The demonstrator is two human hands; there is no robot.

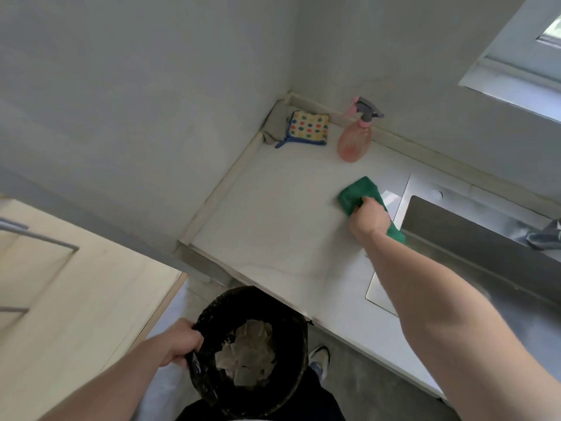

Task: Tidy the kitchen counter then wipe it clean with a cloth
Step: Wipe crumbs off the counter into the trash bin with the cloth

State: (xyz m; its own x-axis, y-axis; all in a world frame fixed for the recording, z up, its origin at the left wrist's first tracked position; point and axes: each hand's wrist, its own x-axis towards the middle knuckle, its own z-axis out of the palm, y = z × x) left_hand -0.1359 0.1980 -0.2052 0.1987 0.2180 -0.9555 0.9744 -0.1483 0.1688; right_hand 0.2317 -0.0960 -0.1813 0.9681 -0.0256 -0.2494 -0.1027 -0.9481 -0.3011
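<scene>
Right now, wiping under way on the white counter (267,214). Right hand (365,218) out at full reach, fingers curled around a bunched green cloth (359,192), pressing it down on the counter surface just beside the steel sink (473,238). Part of the cloth trailing out behind the hand toward the sink edge. Left hand (179,344) low and near the body, fingers and thumb clamped on the rim of a black bin (252,350), held just off the front edge of the counter, above the floor. Crumpled pale paper (247,354) lying inside the bin.

Back in the corner of the counter, against the wall: a dotted sponge cloth (308,128) with a blue border, flat, resting on a grey rag (273,129). Beside that, near the back wall, 1 pink spray bottle (355,139) standing upright with a grey trigger head. Well apart from the green cloth, both of them.

Grey tap (546,235) at the far right edge of the sink, only partly in view. Pale wooden door (60,284) with a metal handle off to the left. 1 shoe (318,358) on the grey floor beneath the counter edge. Window frame (516,56) at upper right.
</scene>
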